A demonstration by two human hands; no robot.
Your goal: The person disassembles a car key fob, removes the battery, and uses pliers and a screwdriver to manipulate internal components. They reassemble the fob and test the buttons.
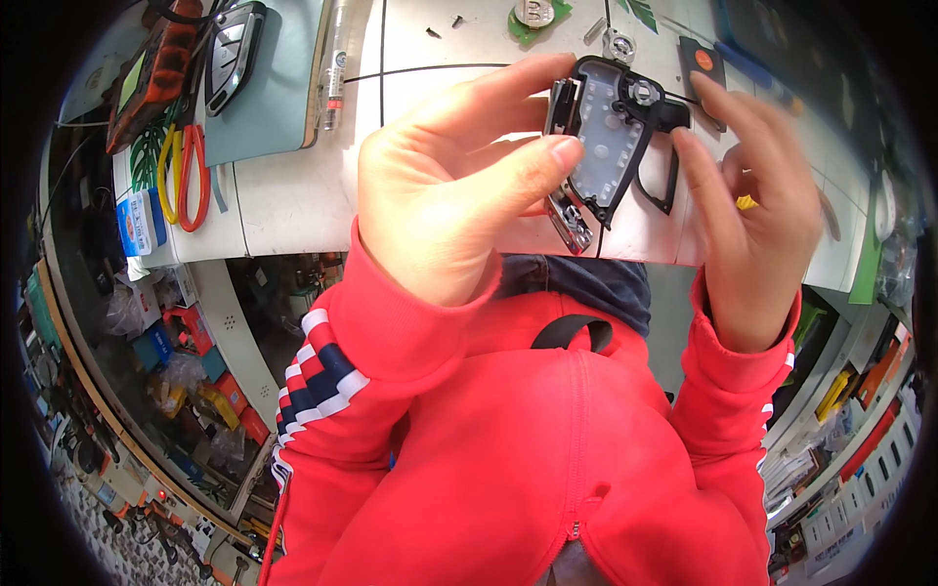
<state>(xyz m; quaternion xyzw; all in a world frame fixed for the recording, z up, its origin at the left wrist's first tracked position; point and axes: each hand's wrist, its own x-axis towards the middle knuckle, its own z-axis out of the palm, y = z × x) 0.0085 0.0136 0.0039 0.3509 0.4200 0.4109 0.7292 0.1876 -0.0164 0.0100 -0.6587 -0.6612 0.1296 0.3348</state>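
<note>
My left hand (440,186) grips an opened car key fob shell (601,151) between thumb and fingers, above the table's front edge. A translucent rubber button pad lies inside its black frame, and chrome trim runs down its left side. At its upper right sits a round metal piece (643,93) with a black tab beside it. My right hand (762,186) is open just right of that tab, thumb and forefinger apart and slightly blurred. I cannot tell whether the thumb touches the tab. A black loop-shaped frame piece (660,186) shows below the tab, between the hands.
Beyond the shell are a green circuit board (532,24) and a small metal part (618,46). On the left lie another key fob (234,54), a blue-grey folder (269,107), a clear tube (336,73), a yellow-and-red-handled tool (192,176) and an orange meter (161,68).
</note>
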